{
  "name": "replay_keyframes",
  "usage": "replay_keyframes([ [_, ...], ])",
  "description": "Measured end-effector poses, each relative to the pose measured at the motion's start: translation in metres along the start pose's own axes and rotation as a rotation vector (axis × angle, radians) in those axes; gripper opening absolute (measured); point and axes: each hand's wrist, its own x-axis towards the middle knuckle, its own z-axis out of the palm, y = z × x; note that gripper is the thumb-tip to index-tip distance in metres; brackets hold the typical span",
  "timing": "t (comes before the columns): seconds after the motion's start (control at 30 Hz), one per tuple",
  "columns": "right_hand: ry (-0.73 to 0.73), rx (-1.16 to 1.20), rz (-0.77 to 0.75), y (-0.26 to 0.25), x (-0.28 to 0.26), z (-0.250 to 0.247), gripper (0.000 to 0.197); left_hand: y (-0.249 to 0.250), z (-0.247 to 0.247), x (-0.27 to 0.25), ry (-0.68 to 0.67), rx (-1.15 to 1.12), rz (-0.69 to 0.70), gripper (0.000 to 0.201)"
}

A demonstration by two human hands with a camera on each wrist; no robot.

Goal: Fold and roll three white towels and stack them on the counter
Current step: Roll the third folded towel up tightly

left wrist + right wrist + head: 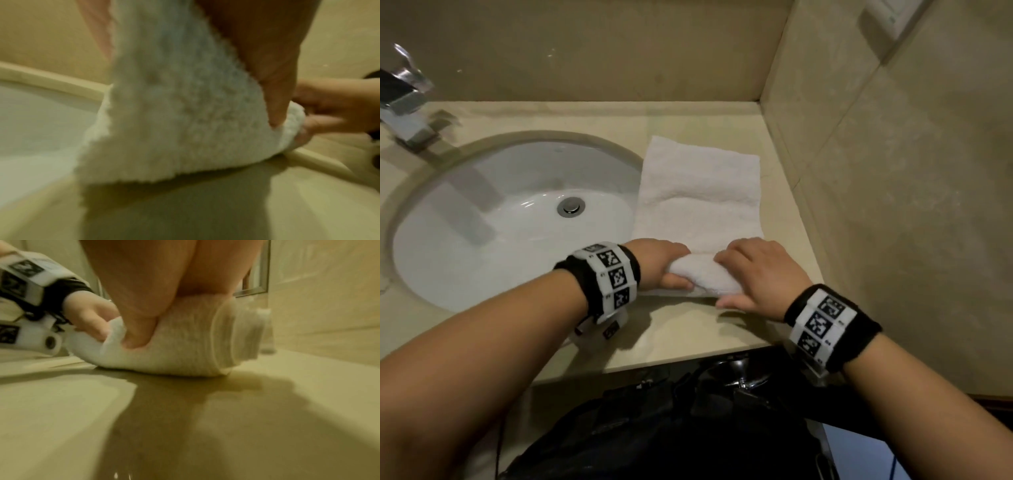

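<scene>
Both hands, left hand (666,262) and right hand (753,274), curl around the rolled near end of a folded white terry towel (698,195) on the beige stone counter (688,335) beside the sink (482,219). Rolling has begun; next, judged: roll evenly away toward the wall.

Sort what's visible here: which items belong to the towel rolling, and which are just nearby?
In use:
white towel, near end rolled, the rest flat
left hand, gripping the roll
right hand, gripping the roll
counter

Nearby only:
sink
faucet
wall switch plate
</scene>
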Motion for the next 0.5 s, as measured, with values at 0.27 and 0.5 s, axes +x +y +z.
replay_keyframes([
  [0.27, -0.327, 0.401, 0.270, 0.013, 0.025, -0.006, 0.042, 0.000, 0.007, -0.010, 0.318, 0.469, -0.006, 0.080],
  [0.5, -0.053, -0.001, 0.255, 0.004, 0.007, -0.002, 0.073, -0.013, -0.017, 0.008, 0.125, 0.155, -0.050, 0.063],
])
